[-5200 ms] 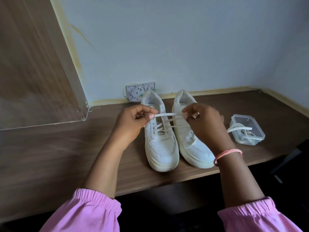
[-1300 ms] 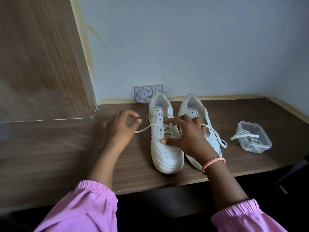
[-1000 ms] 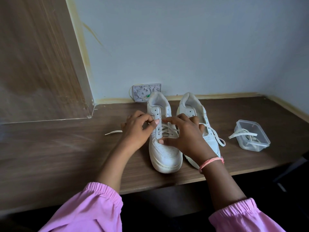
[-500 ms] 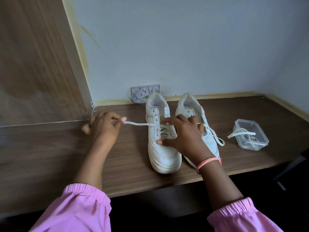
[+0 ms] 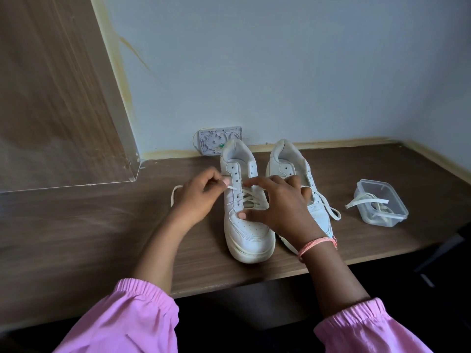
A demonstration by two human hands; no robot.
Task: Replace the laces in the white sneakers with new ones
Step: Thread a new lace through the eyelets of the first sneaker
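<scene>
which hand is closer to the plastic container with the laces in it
Right. The right hand rests on the two sneakers, between the left hand and the plastic container, though not touching it. The left hand pinches a lace on the far side of the sneakers.

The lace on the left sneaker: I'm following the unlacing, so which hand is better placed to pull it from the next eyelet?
The left hand: it already pinches the lace beside the eyelets, while the right hand rests spread on the left sneaker, steadying it.

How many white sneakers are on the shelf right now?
2: the left sneaker under both hands, and the right sneaker beside it, partly hidden behind the right hand.
</scene>
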